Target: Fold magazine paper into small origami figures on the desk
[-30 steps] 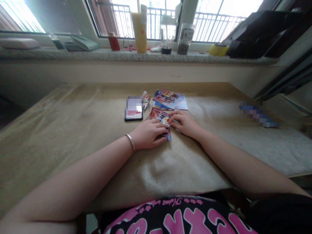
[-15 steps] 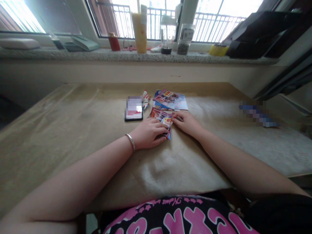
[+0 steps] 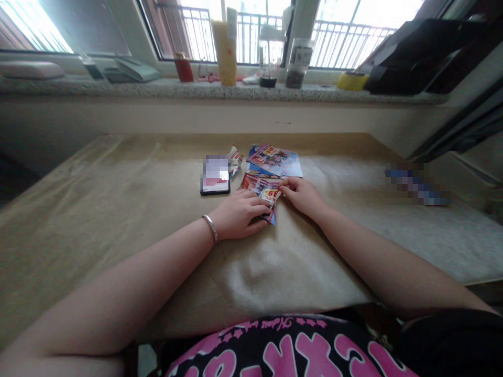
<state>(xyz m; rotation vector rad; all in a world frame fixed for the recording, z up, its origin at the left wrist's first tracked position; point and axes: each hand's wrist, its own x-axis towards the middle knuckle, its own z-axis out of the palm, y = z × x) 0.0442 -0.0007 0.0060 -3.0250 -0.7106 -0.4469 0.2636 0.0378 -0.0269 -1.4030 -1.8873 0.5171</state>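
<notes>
A folded leaflet (image 3: 269, 198) is laid near the middle of the cloth-covered surface (image 3: 118, 209), between both hands. The left hand (image 3: 238, 214) is held palm down and loosely curled, with its fingertips pressed on the leaflet's left and lower part; nothing is gripped. The right hand (image 3: 301, 196) is closed to a pinch, and the leaflet's upper right edge is held between thumb and fingers. A stack (image 3: 277, 159) of printed sheets is placed just beyond the leaflet, touching it. A phone (image 3: 215, 180) is laid just left of the stack.
</notes>
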